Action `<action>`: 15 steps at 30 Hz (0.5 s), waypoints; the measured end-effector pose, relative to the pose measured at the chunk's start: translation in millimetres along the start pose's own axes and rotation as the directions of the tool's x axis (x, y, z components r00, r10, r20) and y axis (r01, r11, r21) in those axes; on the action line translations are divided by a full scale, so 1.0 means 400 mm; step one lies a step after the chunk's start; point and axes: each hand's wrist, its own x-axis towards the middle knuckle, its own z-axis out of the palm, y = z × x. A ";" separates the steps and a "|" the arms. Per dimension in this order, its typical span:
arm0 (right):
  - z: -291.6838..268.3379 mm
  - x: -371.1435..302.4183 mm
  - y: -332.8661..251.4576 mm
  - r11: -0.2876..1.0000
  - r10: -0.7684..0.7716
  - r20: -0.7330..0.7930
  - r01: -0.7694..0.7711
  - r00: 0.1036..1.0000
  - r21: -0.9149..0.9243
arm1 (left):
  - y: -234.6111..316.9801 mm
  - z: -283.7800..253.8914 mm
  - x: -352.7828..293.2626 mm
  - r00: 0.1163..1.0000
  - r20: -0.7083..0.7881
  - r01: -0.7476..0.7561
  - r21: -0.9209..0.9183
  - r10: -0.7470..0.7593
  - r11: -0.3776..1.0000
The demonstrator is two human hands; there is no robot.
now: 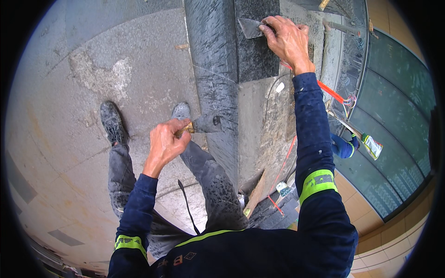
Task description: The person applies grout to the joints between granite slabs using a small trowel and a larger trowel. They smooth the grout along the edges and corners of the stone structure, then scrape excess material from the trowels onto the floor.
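Note:
My left hand (166, 142) is closed round the wooden handle of a putty knife (202, 124). Its wide blade points right over a dark, smeared grey strip (213, 55), with a small dark dab near the tip. Farther out, my right hand (289, 42) grips a second scraper (250, 28), a flat triangular metal blade pointing left. That blade lies over a black, rough-coated patch (257, 58) beside the strip; whether it touches cannot be told. My fingers hide most of this scraper's handle.
My shoes stand on a stained concrete floor (69, 120), left of the strip. To the right are an orange-red tube (330, 91) with loose wires, a wooden board (255, 194) and a white-green packet (372, 147). Another person's blue sleeve (345, 147) shows below, near green glass panels (394, 106).

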 end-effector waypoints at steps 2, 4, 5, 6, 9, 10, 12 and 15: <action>0.003 0.003 -0.002 1.000 0.011 -0.046 -0.009 0.999 0.028 | -0.001 0.001 0.001 1.000 -0.007 -0.008 -0.009 0.008 1.000; 0.003 0.004 -0.005 0.998 0.056 -0.056 -0.055 0.997 0.026 | 0.001 0.001 0.002 0.999 -0.025 -0.033 0.002 0.033 0.999; 0.001 0.003 -0.007 0.995 0.097 -0.040 -0.096 0.995 0.011 | 0.002 0.000 0.004 0.998 -0.041 -0.050 -0.002 0.050 0.999; -0.003 0.004 -0.007 0.990 0.138 -0.028 -0.138 0.990 -0.005 | 0.004 -0.002 0.005 0.999 -0.027 -0.033 0.005 0.033 0.999; -0.021 0.011 -0.008 0.981 0.189 -0.089 -0.193 0.978 -0.032 | 0.012 -0.011 0.008 1.000 -0.001 -0.001 0.004 0.001 1.000; -0.027 0.017 -0.007 0.984 0.176 -0.100 -0.178 0.979 -0.009 | 0.015 -0.014 0.009 1.000 -0.007 -0.005 0.000 0.005 1.000; -0.036 0.035 -0.005 0.993 0.111 -0.122 -0.104 0.986 0.063 | 0.019 -0.020 0.012 1.000 -0.013 -0.005 -0.007 0.004 1.000; -0.041 0.065 -0.002 0.996 0.027 -0.103 -0.018 0.994 0.088 | 0.021 -0.026 0.017 1.000 -0.012 0.005 -0.013 -0.005 1.000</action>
